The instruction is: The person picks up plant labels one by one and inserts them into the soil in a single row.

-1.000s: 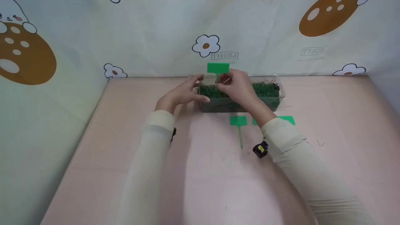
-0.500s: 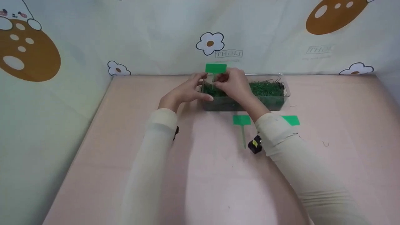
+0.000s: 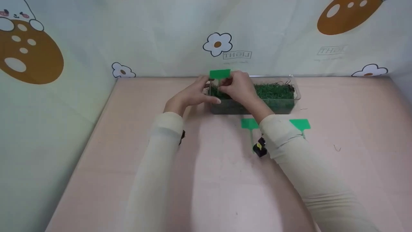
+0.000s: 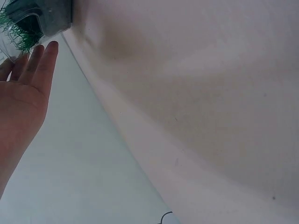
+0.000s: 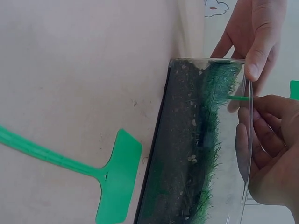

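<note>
My right hand (image 3: 239,88) pinches the stem of a green T-shaped plant label (image 3: 220,74). The stem points down into the grass (image 5: 222,77) at the left end of a clear plastic container (image 3: 233,108). In the right wrist view, the stem's lower part enters the grass and my fingers reach over the rim. My left hand (image 3: 191,93) holds the container's left end, thumb at the front rim and the other fingers around the end and back. Those fingers look fairly straight in the left wrist view (image 4: 28,93). The stem's tip is hidden in the grass.
Two more green plant labels lie in front of the container: one (image 3: 249,123) near the middle, another (image 3: 300,124) partly under my right sleeve. Dark soil (image 5: 180,140) shows through the container's wall. A patterned cloth backdrop (image 3: 161,38) rises right behind it.
The held plant label has sunk lower toward the grass, and my right hand has shifted slightly left over the container. My left hand keeps its place at the container's end.
</note>
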Demonstrator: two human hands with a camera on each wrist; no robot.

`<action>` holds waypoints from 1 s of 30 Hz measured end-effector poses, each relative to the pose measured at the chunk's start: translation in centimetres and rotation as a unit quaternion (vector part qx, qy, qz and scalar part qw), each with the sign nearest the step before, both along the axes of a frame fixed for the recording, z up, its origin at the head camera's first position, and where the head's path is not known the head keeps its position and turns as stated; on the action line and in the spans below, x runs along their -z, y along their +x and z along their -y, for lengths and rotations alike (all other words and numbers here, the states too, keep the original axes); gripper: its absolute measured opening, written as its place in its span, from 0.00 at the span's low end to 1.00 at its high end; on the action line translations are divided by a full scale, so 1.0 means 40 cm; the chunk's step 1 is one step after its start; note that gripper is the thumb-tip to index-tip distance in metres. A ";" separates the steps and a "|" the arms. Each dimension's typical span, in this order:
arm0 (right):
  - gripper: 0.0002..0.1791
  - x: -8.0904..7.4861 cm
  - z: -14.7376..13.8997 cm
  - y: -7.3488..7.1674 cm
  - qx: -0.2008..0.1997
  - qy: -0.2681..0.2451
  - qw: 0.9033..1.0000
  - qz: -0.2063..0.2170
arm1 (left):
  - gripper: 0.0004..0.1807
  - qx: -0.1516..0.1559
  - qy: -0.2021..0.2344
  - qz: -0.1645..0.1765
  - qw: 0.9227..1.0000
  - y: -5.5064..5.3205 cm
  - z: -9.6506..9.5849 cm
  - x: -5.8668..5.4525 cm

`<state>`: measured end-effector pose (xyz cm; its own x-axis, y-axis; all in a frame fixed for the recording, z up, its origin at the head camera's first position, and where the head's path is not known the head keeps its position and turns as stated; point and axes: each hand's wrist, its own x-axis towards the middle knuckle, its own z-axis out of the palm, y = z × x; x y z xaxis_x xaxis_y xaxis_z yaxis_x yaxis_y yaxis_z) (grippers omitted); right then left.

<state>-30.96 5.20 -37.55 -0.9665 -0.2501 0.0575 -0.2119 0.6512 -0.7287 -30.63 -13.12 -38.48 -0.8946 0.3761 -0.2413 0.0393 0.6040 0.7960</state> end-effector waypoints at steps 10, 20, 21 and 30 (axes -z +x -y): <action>0.05 0.020 -0.004 -0.006 0.012 0.025 1.000 0.002 | 0.53 -0.001 -0.011 -0.005 1.000 0.000 -0.002 0.000; 0.05 0.030 -0.005 -0.012 0.015 0.045 0.999 0.019 | 0.53 0.012 -0.005 -0.013 1.000 -0.003 0.002 0.001; 0.05 0.030 -0.005 -0.012 0.016 0.048 0.998 0.023 | 0.53 0.011 -0.004 -0.012 1.000 -0.003 0.002 0.001; 0.06 0.029 -0.002 -0.012 0.027 0.073 0.996 0.033 | 0.53 0.011 -0.020 -0.021 1.000 -0.006 0.001 0.003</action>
